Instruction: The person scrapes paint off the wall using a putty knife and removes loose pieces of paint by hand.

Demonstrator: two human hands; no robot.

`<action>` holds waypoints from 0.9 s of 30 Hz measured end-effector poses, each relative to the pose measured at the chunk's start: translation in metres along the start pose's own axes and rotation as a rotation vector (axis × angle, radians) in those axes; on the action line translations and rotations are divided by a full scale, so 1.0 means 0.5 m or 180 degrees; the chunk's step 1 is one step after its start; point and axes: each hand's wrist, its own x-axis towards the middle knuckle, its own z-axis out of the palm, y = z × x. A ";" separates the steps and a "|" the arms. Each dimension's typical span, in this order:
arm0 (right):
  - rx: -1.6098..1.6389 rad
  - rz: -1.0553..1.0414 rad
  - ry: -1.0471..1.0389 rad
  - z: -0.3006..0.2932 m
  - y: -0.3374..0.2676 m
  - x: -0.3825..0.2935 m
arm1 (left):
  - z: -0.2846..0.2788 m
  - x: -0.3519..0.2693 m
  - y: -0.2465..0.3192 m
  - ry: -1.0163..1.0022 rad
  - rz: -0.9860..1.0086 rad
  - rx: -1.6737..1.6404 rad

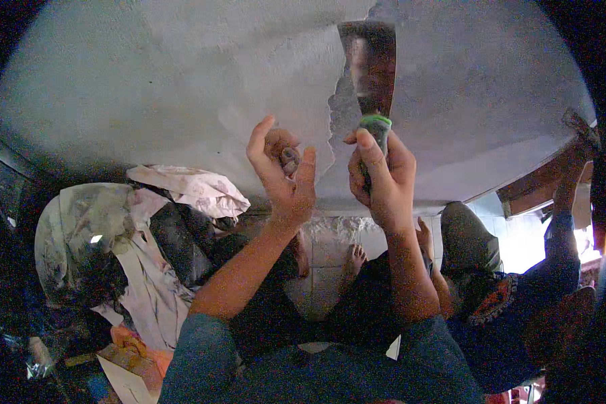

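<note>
My right hand (384,174) is closed around the green and dark handle of a wide putty knife (376,65), its metal blade pointing up and lying against or just before the wall. Behind the blade, a ragged edge of peeling or layered coating runs down the pale wall (192,91). To the left, my left hand (285,171) is raised with its fingers curled around a small greyish lump (289,157), whose kind I cannot tell. The two hands are apart from each other.
Stained cloths (192,189) are heaped at the left, near an open cardboard box (126,373). Whitish debris (343,227) lies on the tiled floor along the wall's foot, by bare feet. A person in dark blue (525,303) is close on the right, one arm raised towards a wooden frame (533,187).
</note>
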 end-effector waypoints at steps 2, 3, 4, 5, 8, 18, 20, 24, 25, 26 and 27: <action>-0.0121 -0.0049 0.0059 0.006 0.002 -0.008 | -0.002 0.002 0.000 -0.0003 -0.0048 -0.0016; -0.0052 0.0019 0.0176 0.006 0.003 -0.014 | -0.004 0.002 0.000 -0.0008 0.0001 0.0007; 0.0020 0.0049 0.0196 0.004 0.002 -0.019 | -0.005 0.003 -0.001 -0.0007 -0.0027 -0.0017; 0.0066 0.0165 0.0326 0.000 0.000 -0.023 | -0.006 0.002 -0.003 -0.0007 0.0000 -0.0009; 0.0257 0.0108 0.0183 -0.021 -0.023 -0.030 | -0.006 -0.001 -0.011 0.0105 -0.0013 -0.0164; -0.0624 -0.0088 0.0403 -0.109 -0.165 -0.061 | -0.006 0.001 -0.019 0.0660 -0.0152 -0.0029; -0.0432 -0.0155 0.0393 -0.120 -0.172 -0.064 | -0.004 0.000 -0.015 0.0651 -0.0268 0.0009; -0.0824 -0.0185 0.0401 -0.123 -0.174 -0.061 | -0.007 -0.001 -0.011 0.0480 -0.0181 -0.0079; -0.0819 -0.0190 0.0384 -0.122 -0.176 -0.061 | -0.008 0.000 -0.011 0.0478 -0.0188 -0.0060; -0.0818 -0.0177 0.0254 -0.120 -0.178 -0.061 | -0.010 0.001 -0.012 0.0478 -0.0204 -0.0042; -0.0904 -0.0216 0.0432 -0.118 -0.182 -0.062 | -0.010 0.003 -0.013 0.0476 -0.0220 -0.0028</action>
